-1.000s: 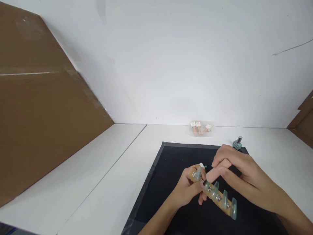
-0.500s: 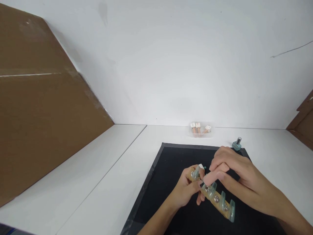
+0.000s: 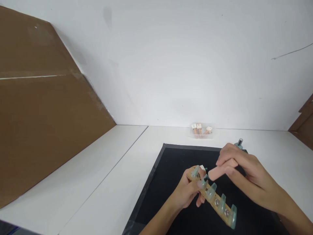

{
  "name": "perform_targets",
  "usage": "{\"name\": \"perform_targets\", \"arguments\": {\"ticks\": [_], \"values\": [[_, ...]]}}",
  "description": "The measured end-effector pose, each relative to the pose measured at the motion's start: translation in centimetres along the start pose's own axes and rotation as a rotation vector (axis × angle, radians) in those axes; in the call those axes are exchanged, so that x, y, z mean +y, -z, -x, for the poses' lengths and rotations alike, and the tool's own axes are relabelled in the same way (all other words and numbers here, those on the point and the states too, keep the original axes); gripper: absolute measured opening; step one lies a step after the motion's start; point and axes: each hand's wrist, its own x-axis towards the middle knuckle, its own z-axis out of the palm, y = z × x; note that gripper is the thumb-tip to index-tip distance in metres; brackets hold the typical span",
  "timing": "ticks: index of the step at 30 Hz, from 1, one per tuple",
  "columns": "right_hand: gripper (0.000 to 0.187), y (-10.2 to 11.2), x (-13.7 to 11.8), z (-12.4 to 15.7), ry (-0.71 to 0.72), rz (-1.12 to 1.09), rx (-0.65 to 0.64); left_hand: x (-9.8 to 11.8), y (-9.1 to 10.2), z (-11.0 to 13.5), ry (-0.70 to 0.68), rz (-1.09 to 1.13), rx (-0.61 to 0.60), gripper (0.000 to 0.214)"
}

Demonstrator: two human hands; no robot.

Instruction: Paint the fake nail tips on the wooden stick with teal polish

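Nearby, our left hand (image 3: 188,190) clamps one end of a yellow bar (image 3: 217,203) bearing translucent green curved tips (image 3: 211,190); just beside them, our right hand (image 3: 244,169) pinches a pale pink oblong stick (image 3: 218,171). Beyond sits a clear plastic box (image 3: 204,136).

Prob. small workstn booth: wht tabletop (image 3: 117,182), blk mat (image 3: 178,156), wht wall (image 3: 171,65), brn side panel (image 3: 49,130).
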Motion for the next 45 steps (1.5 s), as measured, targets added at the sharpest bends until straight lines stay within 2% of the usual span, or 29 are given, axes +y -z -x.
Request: {"name": "perform_targets", "arguments": {"ticks": [3,7,11,16,20,25,30,34,38,42,45], "values": [[0.015,0.1,-0.1,-0.2,0.028,-0.006,-0.059,0.2,-0.1,-0.1,0.018,0.004,0.011,0.021],[0.017,0.1,0.0,-0.3,0.02,0.045,0.005,0.4,-0.1,-0.2,0.016,0.027,0.006,0.022],[0.012,0.2,-0.1,-0.5,0.111,-0.008,-0.047,0.5,-0.1,-0.2,0.027,0.036,-0.01,0.022],[0.014,0.2,-0.2,-0.7,0.083,0.038,0.007,0.6,-0.1,-0.1,0.025,0.077,-0.032,0.022],[0.012,0.3,-0.3,-0.9,0.164,-0.028,-0.066,0.9,-0.1,-0.3,0.054,0.075,-0.055,0.022],[0.011,0.2,-0.1,-1.0,0.141,0.019,0.005,0.8,-0.1,-0.3,0.042,0.101,-0.075,0.021],[0.013,0.3,-0.1,-1.2,0.193,-0.024,-0.061,0.7,0.1,-0.5,0.058,0.085,-0.071,0.021],[0.012,0.1,-0.1,-1.1,0.16,0.005,0.01,0.7,0.1,-0.4,0.054,0.104,-0.092,0.022],[0.01,0.1,-0.1,-1.1,0.209,-0.017,-0.037,0.9,0.0,-0.4,0.057,0.112,-0.081,0.022],[0.01,0.1,0.0,-1.2,0.182,0.028,0.009,1.0,0.0,-0.4,0.078,0.137,-0.108,0.019],[0.01,0.1,-0.1,-1.3,0.224,-0.024,-0.017,1.1,0.0,-0.3,0.074,0.153,-0.115,0.02]]}}
